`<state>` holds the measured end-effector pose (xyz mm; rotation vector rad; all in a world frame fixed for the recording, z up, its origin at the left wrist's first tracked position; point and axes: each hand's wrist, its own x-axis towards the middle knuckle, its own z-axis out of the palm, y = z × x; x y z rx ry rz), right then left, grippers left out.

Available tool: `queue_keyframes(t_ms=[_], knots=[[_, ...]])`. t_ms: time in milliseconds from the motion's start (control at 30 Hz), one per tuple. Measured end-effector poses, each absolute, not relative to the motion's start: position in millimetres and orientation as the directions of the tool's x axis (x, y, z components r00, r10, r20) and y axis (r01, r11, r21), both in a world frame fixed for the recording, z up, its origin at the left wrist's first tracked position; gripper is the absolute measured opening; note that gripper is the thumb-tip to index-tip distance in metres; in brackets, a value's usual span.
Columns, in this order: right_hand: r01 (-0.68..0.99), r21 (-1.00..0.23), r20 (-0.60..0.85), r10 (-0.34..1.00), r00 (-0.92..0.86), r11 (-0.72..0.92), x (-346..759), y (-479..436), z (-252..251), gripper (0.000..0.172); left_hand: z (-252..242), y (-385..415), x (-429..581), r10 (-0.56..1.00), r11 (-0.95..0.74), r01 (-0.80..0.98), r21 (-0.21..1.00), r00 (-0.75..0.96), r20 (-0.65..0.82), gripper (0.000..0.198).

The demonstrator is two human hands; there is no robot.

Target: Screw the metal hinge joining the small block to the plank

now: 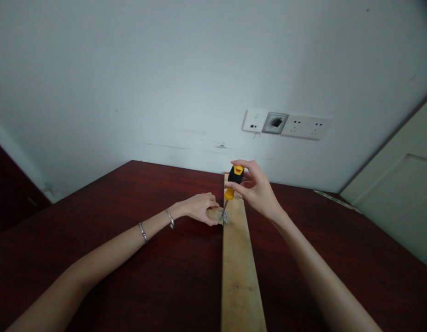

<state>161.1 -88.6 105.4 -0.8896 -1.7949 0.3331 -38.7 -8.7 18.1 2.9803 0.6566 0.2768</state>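
My right hand (256, 186) grips a yellow-and-black screwdriver (236, 174) by its handle. The shaft slants down to a small metal hinge (224, 216), where its tip appears to meet the metal. That hinge spans the edge of a long wooden board (238, 258) and a short wooden piece (213, 214) on the board's left. My left hand (201, 207) is closed around the short piece, with fingers along its far side and the thumb on the near side. Whether a screw sits under the tip is too small to tell.
The board lies lengthwise on a dark red table (158, 276), its far end near the wall. Wall sockets (305, 127) and a switch plate (254, 121) are above the table's back edge. A pale door (403, 184) stands at the right. A flat patterned strip (337, 201) lies at the back right.
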Motion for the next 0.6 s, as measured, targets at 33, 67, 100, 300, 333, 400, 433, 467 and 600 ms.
queue_keyframes(t_ms=[33,67,100,300,333,400,433,467,600], knots=[[0.41,-0.604,0.688,0.707,-0.163,0.683,161.7,-88.9,105.2,0.04,18.3,-8.8,-38.6,0.424,-0.905,0.41,0.115,0.892,0.156,0.055],[0.404,-0.607,0.687,0.707,-0.167,0.685,162.6,-89.2,105.1,0.039,18.3,-8.7,-38.5,0.426,-0.904,0.411,0.116,0.892,0.154,0.054],[0.394,-0.61,0.683,0.708,-0.178,0.688,163.7,-89.4,104.9,0.039,18.3,-8.7,-38.4,0.427,-0.903,0.413,0.118,0.891,0.153,0.054],[0.372,-0.616,0.658,0.713,-0.243,0.694,167.2,-89.0,105.2,0.046,17.8,-8.2,-38.0,0.43,-0.902,0.415,0.121,0.89,0.154,0.051],[0.379,-0.609,0.663,0.71,-0.238,0.696,166.7,-88.8,105.5,0.045,17.5,-7.9,-38.1,0.429,-0.902,0.413,0.122,0.89,0.155,0.052],[0.391,-0.594,0.675,0.7,-0.231,0.702,165.0,-88.3,105.9,0.044,16.5,-7.3,-38.3,0.426,-0.903,0.409,0.128,0.89,0.16,0.052],[0.393,-0.589,0.68,0.696,-0.231,0.706,164.1,-88.0,106.0,0.043,15.8,-7.0,-38.5,0.426,-0.903,0.408,0.132,0.89,0.163,0.053],[0.391,-0.587,0.683,0.693,-0.231,0.709,163.3,-87.5,105.8,0.043,15.1,-6.7,-38.6,0.427,-0.903,0.409,0.134,0.889,0.166,0.053],[0.372,-0.598,0.683,0.694,-0.226,0.71,161.5,-86.1,104.3,0.042,13.4,-6.5,-38.7,0.439,-0.897,0.42,0.136,0.883,0.168,0.052]])
